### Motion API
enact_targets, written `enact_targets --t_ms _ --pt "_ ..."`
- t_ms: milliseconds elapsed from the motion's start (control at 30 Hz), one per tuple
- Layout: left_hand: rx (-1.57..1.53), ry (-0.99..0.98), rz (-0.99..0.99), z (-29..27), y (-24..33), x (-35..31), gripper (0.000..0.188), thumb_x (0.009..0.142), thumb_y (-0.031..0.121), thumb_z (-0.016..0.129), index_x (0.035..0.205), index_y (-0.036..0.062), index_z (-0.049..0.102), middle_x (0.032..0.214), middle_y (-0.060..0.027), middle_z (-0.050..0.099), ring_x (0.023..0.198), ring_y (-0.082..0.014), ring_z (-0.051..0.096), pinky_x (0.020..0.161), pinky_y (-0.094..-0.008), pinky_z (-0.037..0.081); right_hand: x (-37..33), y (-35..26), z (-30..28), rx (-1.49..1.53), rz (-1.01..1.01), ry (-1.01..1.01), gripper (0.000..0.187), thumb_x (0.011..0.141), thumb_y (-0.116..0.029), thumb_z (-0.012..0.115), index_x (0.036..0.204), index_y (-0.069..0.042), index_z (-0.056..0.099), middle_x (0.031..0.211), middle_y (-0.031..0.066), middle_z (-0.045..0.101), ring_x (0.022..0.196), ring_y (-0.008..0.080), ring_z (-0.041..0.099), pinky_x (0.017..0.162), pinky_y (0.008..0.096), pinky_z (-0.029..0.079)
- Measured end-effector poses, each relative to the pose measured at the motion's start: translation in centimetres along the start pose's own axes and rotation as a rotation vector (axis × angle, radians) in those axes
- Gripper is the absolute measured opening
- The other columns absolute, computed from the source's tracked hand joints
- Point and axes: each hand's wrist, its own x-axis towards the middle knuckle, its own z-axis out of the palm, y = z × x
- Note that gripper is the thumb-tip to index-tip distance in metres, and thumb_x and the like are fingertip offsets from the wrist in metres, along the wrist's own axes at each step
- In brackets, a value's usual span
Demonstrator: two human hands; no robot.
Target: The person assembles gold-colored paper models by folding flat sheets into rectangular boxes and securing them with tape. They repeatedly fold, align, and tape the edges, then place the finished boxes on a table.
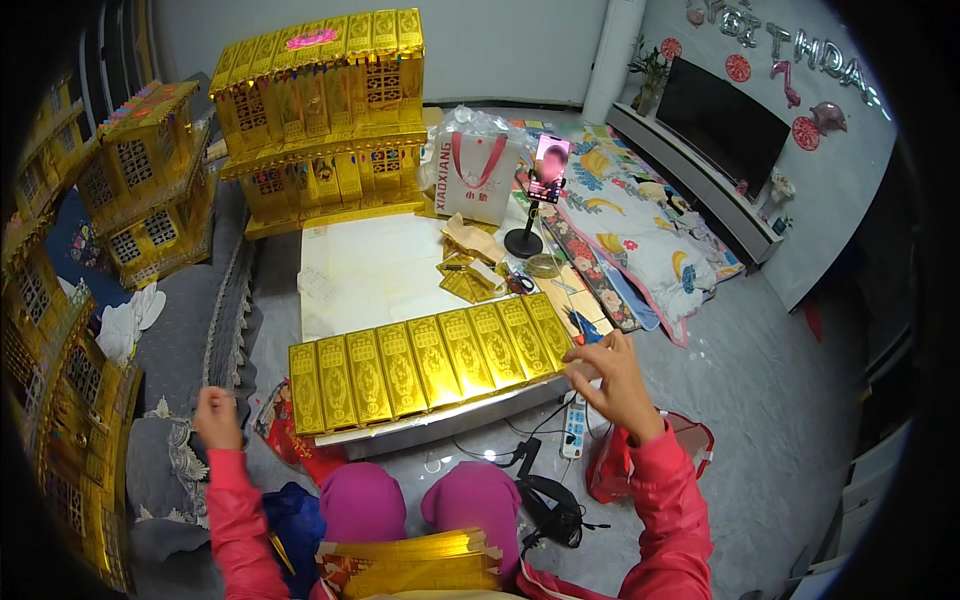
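A row of several shiny gold foil boxes (430,362) with embossed patterns stands side by side along the near edge of a white-topped table (365,265). My right hand (612,385) is at the row's right end, thumb and forefinger brought together in a pinch; anything between them is too small to see. To the left of the row and apart from it, my left hand (217,418) is raised with its fingers curled closed. What it holds, if anything, is hidden. A stack of flat gold sheets (415,562) lies across my lap.
Gold paper houses (320,120) stand at the back and far left. Behind the row are a phone on a stand (524,240), a white bag (475,185), gold scraps and scissors (520,284). Below right lie a power strip (573,430), cables and a red bag (610,465).
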Motion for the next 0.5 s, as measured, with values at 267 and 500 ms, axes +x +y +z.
enact_targets --t_ms 267,500 --pt "-0.237 0.325 -0.005 -10.3 -4.4 5.4 0.013 0.1 0.016 0.055 0.097 0.0041 0.057 0.081 0.0043 0.048 0.073 -0.0055 0.043 0.065 -0.0216 0.04 0.4 -12.8 -5.4 -0.126 -0.105 0.305 0.024 0.071 -0.018 0.079 0.093 -0.017 0.067 0.081 -0.0005 0.06 0.079 0.0229 0.051 0.081 0.0378 0.035" --pt "-0.254 0.528 0.095 -15.1 -7.5 6.2 0.013 0.101 0.017 0.054 0.101 0.0048 0.057 0.082 0.0037 0.048 0.073 -0.0064 0.043 0.067 -0.0231 0.04 -1.5 -18.1 -8.3 -0.209 -0.248 0.39 0.03 0.057 -0.02 0.086 0.076 -0.024 0.063 0.062 -0.0042 0.04 0.072 0.0223 0.043 0.077 0.042 0.032"
